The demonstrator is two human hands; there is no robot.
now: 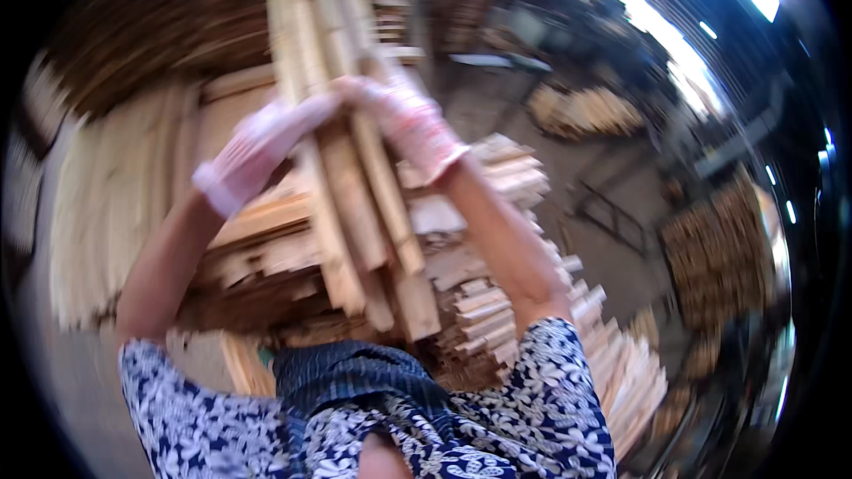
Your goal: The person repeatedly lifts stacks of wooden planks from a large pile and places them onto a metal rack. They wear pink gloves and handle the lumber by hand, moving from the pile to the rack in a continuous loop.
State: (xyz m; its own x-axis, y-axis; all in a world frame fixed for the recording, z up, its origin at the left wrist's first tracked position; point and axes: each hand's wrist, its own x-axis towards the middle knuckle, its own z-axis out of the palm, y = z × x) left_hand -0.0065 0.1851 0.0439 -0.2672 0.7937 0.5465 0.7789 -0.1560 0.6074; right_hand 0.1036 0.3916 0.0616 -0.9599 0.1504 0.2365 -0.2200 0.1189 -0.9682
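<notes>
Both my hands, in pale pinkish work gloves, grip a bundle of long wooden planks (342, 160) from its two sides. My left hand (275, 137) wraps the bundle's left side, fingers reaching over the top. On the right side, my right hand (404, 120) closes round it the same way, its fingertips near those of the left. The bundle points away from me, its near ends uneven and close to my waist. Under it lie more boards (266, 217), set crosswise. Motion blurs the hands somewhat.
Left of me stands a stack of pale boards (115, 204). A large timber pile (195, 18) fills the far left. Stacked strips (497, 319) lie by my right arm. Across the floor are a bundle of wood (586, 111), a dark metal frame (612, 217) and another stack (719, 257).
</notes>
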